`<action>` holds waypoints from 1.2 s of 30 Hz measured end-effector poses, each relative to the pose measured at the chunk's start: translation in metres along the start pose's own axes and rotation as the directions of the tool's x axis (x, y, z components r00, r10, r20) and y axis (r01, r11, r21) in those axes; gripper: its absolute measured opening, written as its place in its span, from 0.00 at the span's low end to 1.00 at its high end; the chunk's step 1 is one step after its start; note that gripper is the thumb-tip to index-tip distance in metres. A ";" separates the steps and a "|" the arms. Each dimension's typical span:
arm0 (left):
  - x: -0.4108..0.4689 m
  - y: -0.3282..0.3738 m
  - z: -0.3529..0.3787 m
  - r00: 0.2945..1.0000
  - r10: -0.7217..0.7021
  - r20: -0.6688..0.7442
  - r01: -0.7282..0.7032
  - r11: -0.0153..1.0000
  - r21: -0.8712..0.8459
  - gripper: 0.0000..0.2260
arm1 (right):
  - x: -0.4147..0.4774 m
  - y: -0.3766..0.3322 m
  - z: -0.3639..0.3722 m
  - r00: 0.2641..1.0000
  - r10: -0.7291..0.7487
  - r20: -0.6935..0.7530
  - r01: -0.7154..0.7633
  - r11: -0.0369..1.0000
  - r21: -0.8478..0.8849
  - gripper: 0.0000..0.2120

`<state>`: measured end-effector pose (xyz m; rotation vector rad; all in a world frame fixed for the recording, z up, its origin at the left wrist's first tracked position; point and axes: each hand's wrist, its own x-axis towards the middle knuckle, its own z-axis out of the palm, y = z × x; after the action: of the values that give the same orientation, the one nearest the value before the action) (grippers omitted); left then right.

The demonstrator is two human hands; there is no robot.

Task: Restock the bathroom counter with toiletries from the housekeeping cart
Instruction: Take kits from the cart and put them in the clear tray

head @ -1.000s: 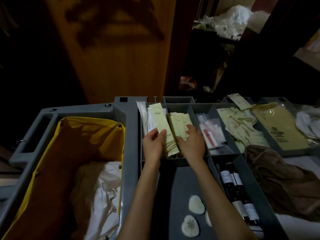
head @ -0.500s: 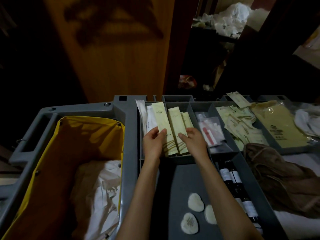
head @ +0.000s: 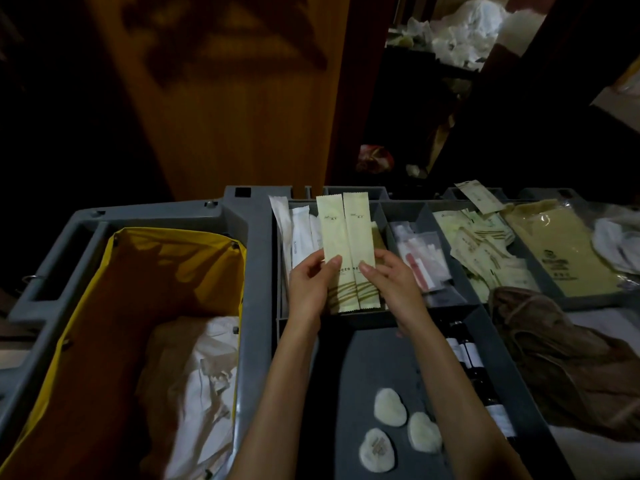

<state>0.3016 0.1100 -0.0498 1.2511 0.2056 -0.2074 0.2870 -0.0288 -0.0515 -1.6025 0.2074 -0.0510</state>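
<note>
two hands hold two long pale-yellow sachets upright, side by side with edges touching, over the back compartment (head: 282, 258) of the grey cart (head: 256, 244). the left hand (head: 311, 284) pinches the left sachet (head: 333, 233), thumb on its face and fingers behind. the right hand (head: 393, 277) pinches the right sachet (head: 358, 233) the same way. below and behind them that compartment holds white sachets (head: 298, 233) standing on end, at least three, and more yellow ones mostly hidden. the next compartment to the right holds a heap of clear packets (head: 420, 258) with something pink inside, too jumbled to count. the one beyond holds many small pale-yellow packets (head: 485, 252), with one large yellowish bag (head: 561, 249) lying beside them. nearer, a shallow grey tray (head: 360, 362) carries three pale heart-shaped soaps (head: 390, 408). just right of it, a narrow slot holds dark bottles (head: 467, 355) with white labels, their number unclear. a brown cloth (head: 561, 344) lies at the right. on the left, one yellow laundry bag (head: 104, 306) hangs open with crumpled white linen (head: 201, 375) inside.
</note>
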 end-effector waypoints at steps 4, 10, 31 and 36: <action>0.000 -0.001 0.001 1.000 0.021 0.008 -0.021 0.999 0.032 0.07 | 0.001 0.001 -0.001 1.000 0.016 0.000 -0.016 1.000 0.009 0.13; -0.005 0.000 0.001 0.997 0.076 0.027 -0.079 0.992 0.099 0.07 | -0.002 -0.002 -0.004 1.000 0.029 -0.002 -0.029 0.998 0.059 0.12; -0.189 -0.071 0.221 0.802 -0.213 0.557 0.042 0.952 0.304 0.07 | -0.275 -0.010 -0.260 0.801 0.134 -0.584 0.040 0.961 0.274 0.10; -0.260 -0.106 0.289 0.621 -0.342 0.705 0.034 0.911 0.412 0.07 | -0.368 0.005 -0.309 0.618 0.207 -0.759 0.065 0.948 0.311 0.10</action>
<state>0.0347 -0.1859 0.0090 1.3956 -0.4786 -0.9947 -0.1244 -0.2735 -0.0071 -1.1505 0.9143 -0.7156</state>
